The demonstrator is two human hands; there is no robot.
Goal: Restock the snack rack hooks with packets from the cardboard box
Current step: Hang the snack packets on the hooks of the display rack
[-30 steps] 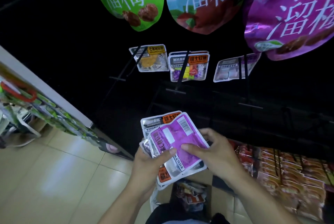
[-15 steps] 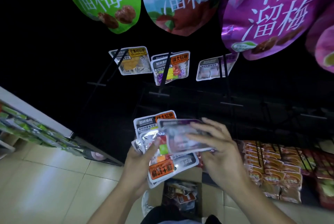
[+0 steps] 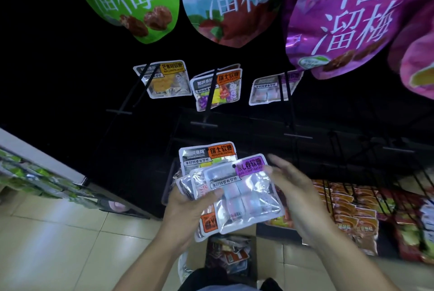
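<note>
Item, far left of our hands: a neighbouring shelf unit [image 3: 42, 173] with green packs, well apart from the work.

Item, left hand [image 3: 187, 206]: fingers curled under a fanned stack of packets [image 3: 206, 163], thumb pressed on top. The orange-labelled packet sits at the back of the fan; the purple-labelled packet [image 3: 249, 194] lies foremost, face up, its hang hole showing near the upper edge.

Item, directly below our hands: the cardboard box [image 3: 230, 253] on the floor, further packets visible inside.

Item, above and beyond our hands: three hooks bearing stock, namely a mango-yellow packet [image 3: 166, 81], an orange-labelled mixed packet [image 3: 217, 88], and a purple-labelled packet on its hook [image 3: 273, 89], the last matching the foremost one we hold.

Item, right hand [image 3: 298, 192]: fingers extended and relaxed along the right edge of the purple-labelled packet, touching it; we cannot tell whether the thumb pinches it from beneath.

Step in hand, as we judge: sorting the stack and singling out the purple one. Next move calls for pinching it near the hang hole, lifting it up and to the right, and threading the hole onto the matching hook's tip.

Item, right of our hands: lower rows of red-orange packs [image 3: 352, 210].
</note>
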